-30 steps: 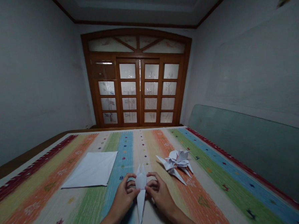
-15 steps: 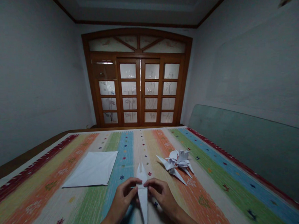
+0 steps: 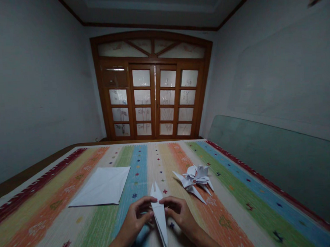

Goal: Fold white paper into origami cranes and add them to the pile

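A long, narrow piece of folded white paper (image 3: 160, 221) is held between my two hands, low in the middle of the view. Its far end splits into two points, and its near end tapers toward me with layers slightly apart. My left hand (image 3: 139, 215) grips the left edge, index finger on top and thumb at the side. From the right, my right hand (image 3: 179, 213) pinches the opposite edge in the same way. Both index fingertips lie close together near a crosswise crease. The other fingers are partly hidden beneath.
A stack of square white paper (image 3: 102, 186) lies to the left. Several folded white paper cranes (image 3: 197, 177) sit in a cluster on the right. A striped tablecloth (image 3: 85, 234) covers the table. Beyond stand wooden glazed doors (image 3: 155, 98), with a pale green panel (image 3: 260, 144) along the right.
The folded paper has tilted, its near tip swinging to the right and its layers showing more. Both hands remain on it with only slight finger shifts.
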`<state>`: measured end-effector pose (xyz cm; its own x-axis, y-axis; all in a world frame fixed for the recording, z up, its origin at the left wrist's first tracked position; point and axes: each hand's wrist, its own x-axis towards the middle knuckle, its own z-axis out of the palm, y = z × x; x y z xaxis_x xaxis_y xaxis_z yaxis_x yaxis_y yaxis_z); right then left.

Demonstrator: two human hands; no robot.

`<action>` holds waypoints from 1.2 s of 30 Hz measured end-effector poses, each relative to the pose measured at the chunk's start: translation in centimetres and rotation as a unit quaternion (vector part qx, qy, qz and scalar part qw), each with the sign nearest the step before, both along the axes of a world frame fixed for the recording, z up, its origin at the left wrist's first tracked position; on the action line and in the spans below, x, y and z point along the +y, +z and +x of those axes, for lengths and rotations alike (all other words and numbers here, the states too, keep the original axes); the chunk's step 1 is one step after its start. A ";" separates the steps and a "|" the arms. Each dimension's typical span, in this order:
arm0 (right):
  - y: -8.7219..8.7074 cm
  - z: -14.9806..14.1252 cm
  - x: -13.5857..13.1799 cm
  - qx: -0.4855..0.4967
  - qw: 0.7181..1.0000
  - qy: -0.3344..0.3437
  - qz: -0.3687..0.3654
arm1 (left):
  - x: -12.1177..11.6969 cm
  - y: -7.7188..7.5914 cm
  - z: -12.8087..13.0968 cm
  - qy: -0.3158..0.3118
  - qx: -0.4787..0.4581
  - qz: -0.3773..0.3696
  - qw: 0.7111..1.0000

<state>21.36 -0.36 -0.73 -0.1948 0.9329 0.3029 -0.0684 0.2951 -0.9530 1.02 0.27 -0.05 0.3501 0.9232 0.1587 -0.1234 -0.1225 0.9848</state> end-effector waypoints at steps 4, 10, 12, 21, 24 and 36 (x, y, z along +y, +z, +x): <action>0.3 0.1 -0.1 -0.007 1.000 0.005 -0.003 | -0.2 0.2 0.2 0.008 0.009 -0.005 1.000; 0.0 0.1 0.1 -0.027 1.000 0.002 -0.014 | -0.3 0.3 0.5 0.019 0.021 0.009 1.000; -0.1 0.0 0.2 -0.031 0.999 -0.006 -0.014 | -0.4 0.5 0.6 0.021 0.026 0.005 0.999; -0.4 -0.3 -0.1 -0.040 0.999 0.008 -0.012 | -0.6 0.8 1.1 0.028 0.019 -0.016 0.999; -0.6 -0.5 -0.1 -0.049 0.999 0.002 -0.023 | -0.4 0.5 1.1 0.045 0.040 -0.014 0.998; -0.2 -1.4 -0.4 -0.013 0.997 -0.080 -0.014 | -1.6 0.3 1.7 0.104 0.100 0.077 0.986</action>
<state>19.94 -0.73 -0.93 -0.0504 0.9605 0.2738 0.0028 0.2743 -0.9616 2.74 -1.38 0.22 0.1940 0.9486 0.2499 0.1157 -0.2751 0.9544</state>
